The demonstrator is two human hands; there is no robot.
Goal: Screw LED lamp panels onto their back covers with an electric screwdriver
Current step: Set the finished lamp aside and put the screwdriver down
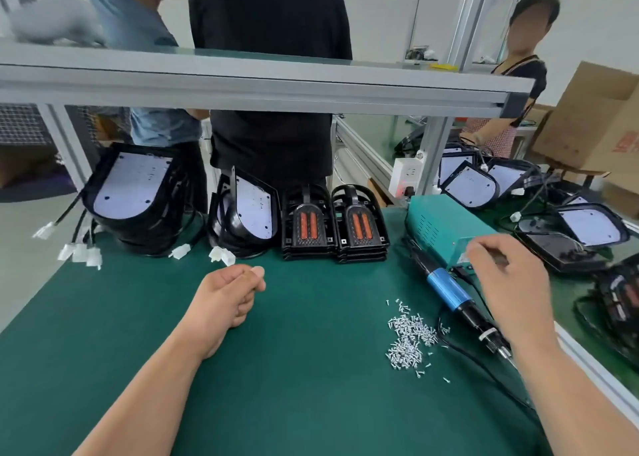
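Here two stacks of black back covers (307, 229) with orange lenses stand side by side at the far edge of the green mat (311, 386). Two leaning stacks of lamp panels (128, 193) with white boards stand to their left, and at least four further panels (587, 222) lie at the right. One blue electric screwdriver (449, 291) lies beside one teal power box (446, 227), with one loose heap of screws (409, 334) just left of it. The left hand (230, 293) rests on the mat, fingers curled under, thumb on the forefinger; whether it pinches anything cannot be told. The right hand (508, 276), blurred, hangs over the box's near corner, fingers loosely bent, holding nothing. An aluminium shelf (276, 85) spans the bench; three people stand behind it.
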